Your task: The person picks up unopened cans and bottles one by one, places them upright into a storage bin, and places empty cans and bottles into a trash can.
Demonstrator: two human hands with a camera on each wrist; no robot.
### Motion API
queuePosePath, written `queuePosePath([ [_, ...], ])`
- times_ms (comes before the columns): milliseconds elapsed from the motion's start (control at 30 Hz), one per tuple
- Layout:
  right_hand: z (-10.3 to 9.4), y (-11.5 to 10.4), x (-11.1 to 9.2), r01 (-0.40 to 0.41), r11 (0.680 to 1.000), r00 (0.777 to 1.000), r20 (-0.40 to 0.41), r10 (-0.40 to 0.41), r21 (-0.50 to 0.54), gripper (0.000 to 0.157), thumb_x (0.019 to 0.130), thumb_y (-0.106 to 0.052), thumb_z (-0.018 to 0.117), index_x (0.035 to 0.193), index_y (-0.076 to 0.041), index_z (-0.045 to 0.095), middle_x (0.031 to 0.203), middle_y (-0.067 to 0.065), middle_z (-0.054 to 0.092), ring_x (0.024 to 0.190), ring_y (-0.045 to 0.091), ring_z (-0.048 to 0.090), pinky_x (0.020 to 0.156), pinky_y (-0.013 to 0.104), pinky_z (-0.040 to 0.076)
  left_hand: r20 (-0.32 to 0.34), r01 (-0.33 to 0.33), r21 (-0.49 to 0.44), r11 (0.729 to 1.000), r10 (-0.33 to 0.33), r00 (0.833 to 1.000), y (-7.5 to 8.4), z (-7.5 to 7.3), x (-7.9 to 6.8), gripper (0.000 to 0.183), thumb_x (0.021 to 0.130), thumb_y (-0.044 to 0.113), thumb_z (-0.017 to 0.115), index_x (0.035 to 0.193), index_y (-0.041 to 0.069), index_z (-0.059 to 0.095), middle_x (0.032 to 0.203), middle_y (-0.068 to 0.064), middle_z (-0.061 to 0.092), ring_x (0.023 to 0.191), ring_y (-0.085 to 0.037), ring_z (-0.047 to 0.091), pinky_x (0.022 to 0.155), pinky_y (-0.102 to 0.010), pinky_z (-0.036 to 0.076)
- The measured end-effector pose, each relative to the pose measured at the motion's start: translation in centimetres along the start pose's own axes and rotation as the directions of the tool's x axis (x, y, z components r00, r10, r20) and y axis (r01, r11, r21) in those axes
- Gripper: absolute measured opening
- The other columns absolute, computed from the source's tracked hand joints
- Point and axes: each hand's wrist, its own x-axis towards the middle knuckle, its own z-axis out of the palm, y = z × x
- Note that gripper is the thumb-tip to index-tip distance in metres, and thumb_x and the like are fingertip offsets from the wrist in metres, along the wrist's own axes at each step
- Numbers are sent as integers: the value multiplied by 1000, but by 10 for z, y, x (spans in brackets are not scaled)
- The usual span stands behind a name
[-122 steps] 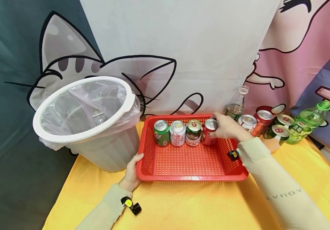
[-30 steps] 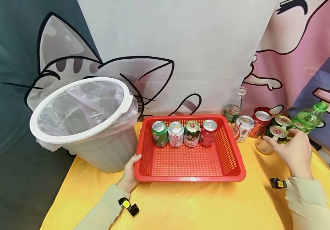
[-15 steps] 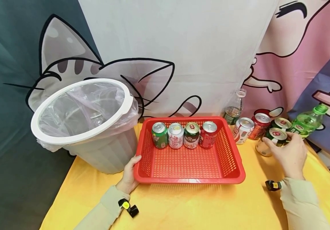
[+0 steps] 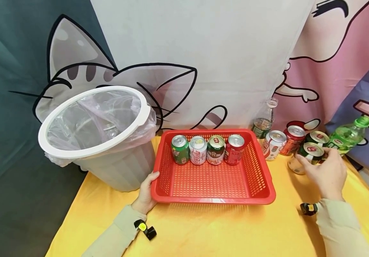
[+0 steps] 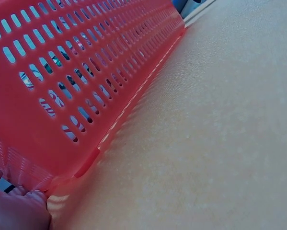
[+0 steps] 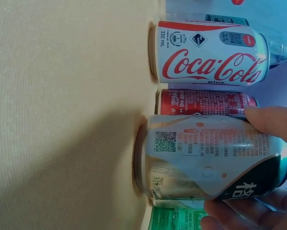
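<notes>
My left hand (image 4: 145, 194) grips the front left corner of a red plastic basket (image 4: 213, 200), thumb over the rim; the left wrist view shows the fingers at the basket's lower corner (image 5: 42, 165). Inside, along the back wall, stand a green can (image 4: 180, 151), a white-and-pink Coca-Cola can (image 4: 198, 153), a dark green can (image 4: 215, 151) and a red can (image 4: 234, 151). To the right, my right hand (image 4: 329, 175) holds a dark green and pale drink can (image 6: 205, 153) by its upper part, thumb on one side and fingers on the other. Its base is close to the tablecloth.
Around the held can stand a white Coca-Cola can (image 4: 272, 145), a red can (image 4: 292, 141), another dark green can (image 4: 318, 136), a clear bottle (image 4: 263, 123) and a green bottle (image 4: 346, 135). A grey bin (image 4: 123, 167) with a plastic liner stands left of the basket.
My right hand has left the red can, which stands in the basket, and moved right to the other cans. Its fingers have closed around the nearest dark green can. My left hand stays put.
</notes>
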Motion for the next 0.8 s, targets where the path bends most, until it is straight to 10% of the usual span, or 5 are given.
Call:
queuePosePath([
  [800, 0, -6, -12, -34, 997, 999, -9, 35, 68, 91, 84, -36, 82, 154, -2, 36, 146, 28, 49, 136, 52, 44, 112, 64, 32, 3, 4, -16, 1000, -4, 1000, 0, -2, 2, 55, 103, 32, 35, 154, 17, 23, 139, -7, 52, 121, -23, 56, 100, -39, 54],
])
